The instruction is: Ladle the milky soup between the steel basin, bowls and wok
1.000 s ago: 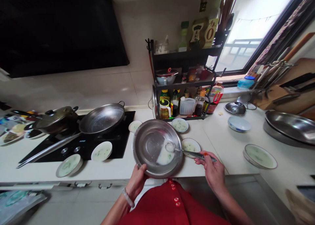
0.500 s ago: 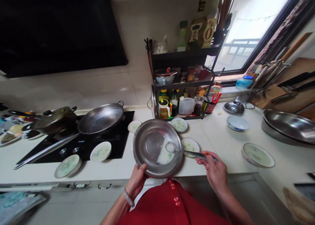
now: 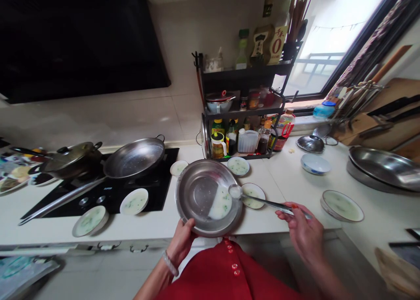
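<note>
My left hand (image 3: pixel 182 241) grips the near rim of a large steel basin (image 3: pixel 197 190) tilted toward me at the counter's front edge; a pool of white batter with green flecks (image 3: pixel 220 204) lies in its low side. My right hand (image 3: pixel 302 228) pinches the handle of a metal ladle (image 3: pixel 259 199). The ladle's bowl, filled with batter, hovers over the basin's right rim, beside a small saucer of batter (image 3: pixel 253 190).
Several batter-filled saucers sit around: saucer (image 3: pixel 239 166), saucer (image 3: pixel 134 201), saucer (image 3: pixel 90 221), saucer (image 3: pixel 179 167) and a plate (image 3: pixel 343 206). A wok (image 3: pixel 134 158) and lidded pot (image 3: pixel 70 160) occupy the black cooktop. A spice rack (image 3: pixel 243 107) stands behind; a steel pan (image 3: pixel 383 169) right.
My right hand has drawn the ladle to the right, lifting its filled bowl from the batter pool to the basin's right rim. The left hand keeps holding the basin.
</note>
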Demonstrator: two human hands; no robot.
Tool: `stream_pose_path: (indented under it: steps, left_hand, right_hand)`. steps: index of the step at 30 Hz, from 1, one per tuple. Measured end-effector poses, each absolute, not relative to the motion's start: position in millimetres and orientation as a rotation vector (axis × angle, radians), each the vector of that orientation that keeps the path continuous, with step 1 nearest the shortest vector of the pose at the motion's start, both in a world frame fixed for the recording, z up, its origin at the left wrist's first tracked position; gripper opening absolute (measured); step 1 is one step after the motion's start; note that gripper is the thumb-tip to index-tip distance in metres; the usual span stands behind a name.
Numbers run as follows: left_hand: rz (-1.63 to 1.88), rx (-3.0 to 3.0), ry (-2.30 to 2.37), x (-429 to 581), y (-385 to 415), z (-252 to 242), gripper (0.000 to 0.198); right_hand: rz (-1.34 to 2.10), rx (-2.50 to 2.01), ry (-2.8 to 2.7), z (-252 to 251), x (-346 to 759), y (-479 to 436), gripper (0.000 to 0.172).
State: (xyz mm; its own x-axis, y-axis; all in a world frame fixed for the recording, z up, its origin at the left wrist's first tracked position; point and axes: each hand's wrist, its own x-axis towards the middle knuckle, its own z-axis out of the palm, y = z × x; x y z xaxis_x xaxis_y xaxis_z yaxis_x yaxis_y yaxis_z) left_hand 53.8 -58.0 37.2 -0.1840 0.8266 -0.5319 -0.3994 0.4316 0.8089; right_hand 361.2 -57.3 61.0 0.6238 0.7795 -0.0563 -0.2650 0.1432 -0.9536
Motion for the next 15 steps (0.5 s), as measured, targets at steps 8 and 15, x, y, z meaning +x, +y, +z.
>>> stream_pose_path:
  steps: [8,15]
  left_hand:
    - [1.196,0.39,1.337,49.3,-56.5,28.6,0.018]
    - [1.197,0.38,1.35,46.8,-53.6,26.2,0.018]
  right_hand:
    - [0.672,-1.28,-0.566,61.6,395.9,-64.9,0.021]
    - [0.502,-1.509,-0.996,36.4,405.3,-79.1,0.029]
